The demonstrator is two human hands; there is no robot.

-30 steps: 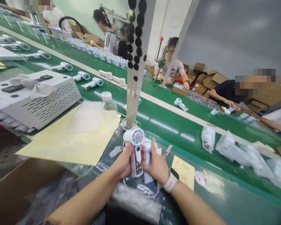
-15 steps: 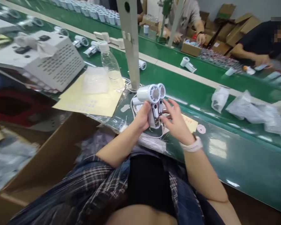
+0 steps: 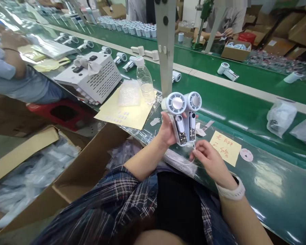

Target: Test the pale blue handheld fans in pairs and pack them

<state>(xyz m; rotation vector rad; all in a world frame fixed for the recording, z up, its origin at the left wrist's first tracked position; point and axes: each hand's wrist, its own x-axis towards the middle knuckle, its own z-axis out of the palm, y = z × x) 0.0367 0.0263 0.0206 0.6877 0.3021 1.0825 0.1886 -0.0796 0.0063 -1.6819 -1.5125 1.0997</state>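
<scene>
My left hand is closed around two light-blue and white handheld fans held side by side. The nearer handheld fan and the other handheld fan have their round grilles facing up toward me. Both handles lack front covers, so circuit boards and white inner parts show. Just below the handles, my right hand pinches a thin white cable at the fans' bottom end. Whether its tip is inside a handle I cannot tell. Under my hands lies a clear plastic-wrapped bundle.
A metal post rises behind the fans. A plastic bottle, yellow paper and a vented white box stand left. At right lie a handwritten note and bagged parts. Beyond runs the green conveyor; co-workers sit around.
My right hand has moved from the fans' open fronts down to their lower end and now pinches the cable. The fans have turned to face me more. The view has swung left.
</scene>
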